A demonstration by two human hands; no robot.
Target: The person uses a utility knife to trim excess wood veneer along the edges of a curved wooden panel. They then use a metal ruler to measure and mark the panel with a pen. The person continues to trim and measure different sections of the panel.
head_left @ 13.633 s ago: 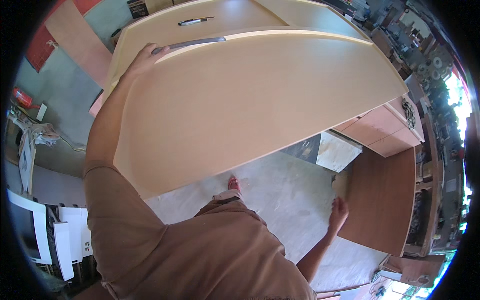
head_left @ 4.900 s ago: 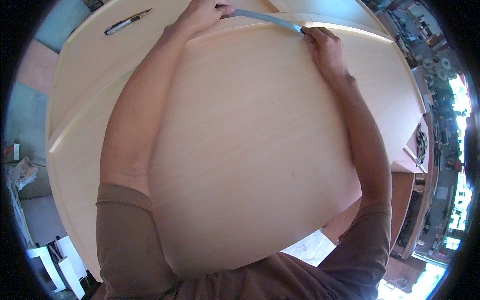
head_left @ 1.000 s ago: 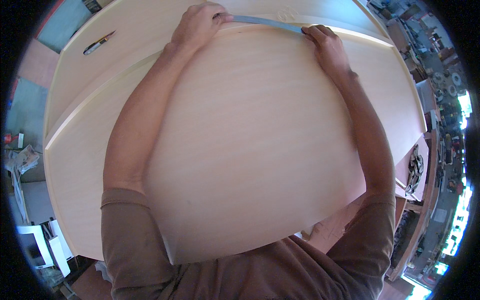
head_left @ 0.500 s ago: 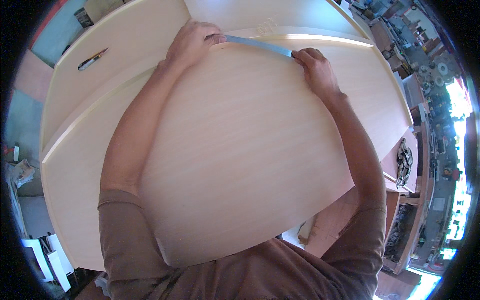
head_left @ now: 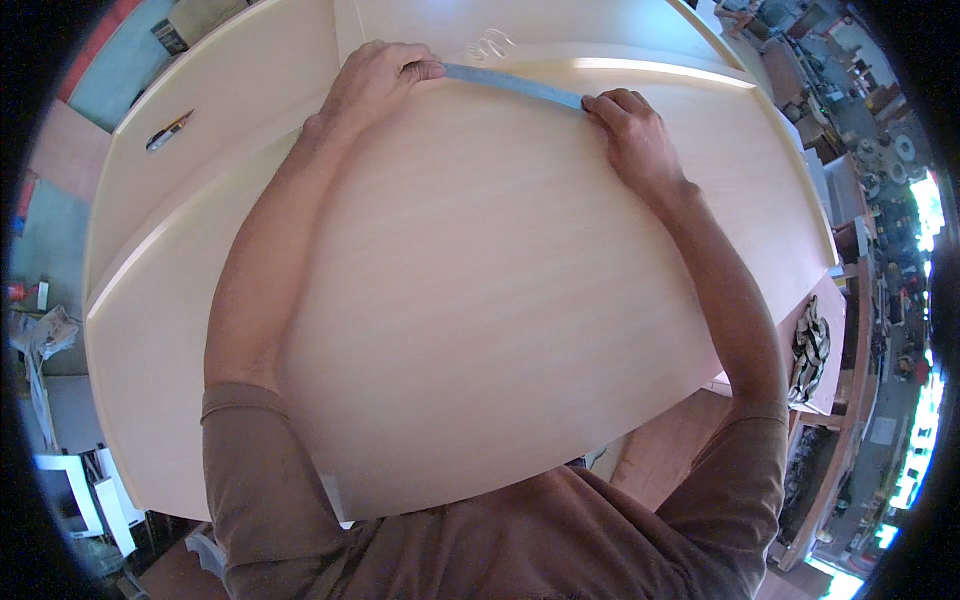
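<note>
A small boxy package [head_left: 186, 22], olive-tan with a dark end, is being seen at the upper left, beyond the panels. A small red-and-white container [head_left: 22, 292] is lying at the far left edge.

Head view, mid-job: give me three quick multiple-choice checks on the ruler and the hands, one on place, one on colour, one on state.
1. Where does the ruler lie?
A. along the far edge of the top board
B. on the floor
C. by the person's chest

2. What colour is the ruler?
A. red
B. blue-grey
C. black

3. How is the ruler held?
A. lying free, untouched
B. left hand only
C. both hands, the right hand on its other end

Answers:
1. A, the strip runs beside the board's far edge.
2. B, it shows as a thin blue-grey strip.
3. C, each hand's fingers press one end.
</note>
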